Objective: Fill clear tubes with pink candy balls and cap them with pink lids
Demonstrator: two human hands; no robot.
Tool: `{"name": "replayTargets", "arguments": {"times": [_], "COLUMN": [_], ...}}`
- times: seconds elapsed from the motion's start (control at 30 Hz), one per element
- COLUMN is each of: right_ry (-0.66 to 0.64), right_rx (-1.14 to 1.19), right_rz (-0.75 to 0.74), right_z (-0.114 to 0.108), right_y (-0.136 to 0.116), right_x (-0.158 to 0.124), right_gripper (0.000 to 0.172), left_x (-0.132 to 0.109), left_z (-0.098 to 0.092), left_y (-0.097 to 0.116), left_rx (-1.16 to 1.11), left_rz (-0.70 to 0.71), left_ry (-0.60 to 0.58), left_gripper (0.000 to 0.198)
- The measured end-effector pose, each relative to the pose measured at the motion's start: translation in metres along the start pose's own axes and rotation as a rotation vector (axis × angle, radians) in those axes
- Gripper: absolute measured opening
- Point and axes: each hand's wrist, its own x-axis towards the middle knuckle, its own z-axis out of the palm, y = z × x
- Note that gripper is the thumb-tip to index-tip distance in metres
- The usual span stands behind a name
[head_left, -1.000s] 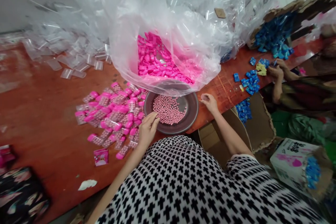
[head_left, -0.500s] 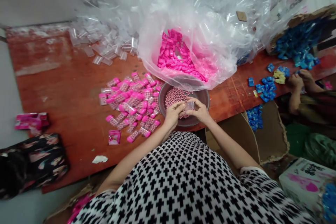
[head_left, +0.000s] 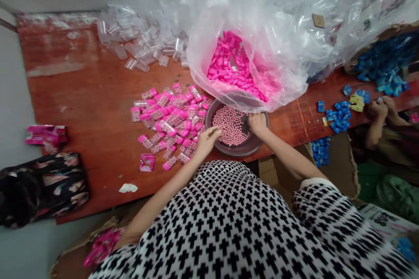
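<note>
Pink beads [head_left: 229,125] in bowl [head_left: 258,144] reached again; hands parted since 0.5 s ago, left hand [head_left: 207,138] pinching at rim, right hand [head_left: 257,123] curled over beads, grip unclear

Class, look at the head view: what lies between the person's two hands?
Small pink beads in the dark round bowl lie between the left hand and the right hand, as the head view shows.

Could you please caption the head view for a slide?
Both hands, left hand and right hand, reach into a bowl of pink beads.
</note>
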Motion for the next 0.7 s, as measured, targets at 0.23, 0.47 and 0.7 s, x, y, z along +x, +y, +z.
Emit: {"name": "replayTargets", "arguments": {"times": [0.23,0.47,0.7], "right_ry": [-0.049,-0.1,-0.229], "right_rx": [0.208,0.489,1.606], "right_rz": [-0.178,-0.348,-0.183], "right_z": [0.039,0.053,0.027], "right_y": [-0.05,-0.084,-0.071], "right_x": [0.022,0.035,-0.001], "right_gripper": [0.032,0.032,0.044], "left_x": [-0.015,-0.014,0.001], "left_z": [-0.032,-0.037,-0.018], "left_y": [0.002,0.0,0.008], "left_rx": [-0.028,0.046,0.491], "left_rz": [-0.058,0.016,0.342], "left_ry": [0.127,0.132,0.047], "left_gripper": [0.05,0.046,0.034]}}
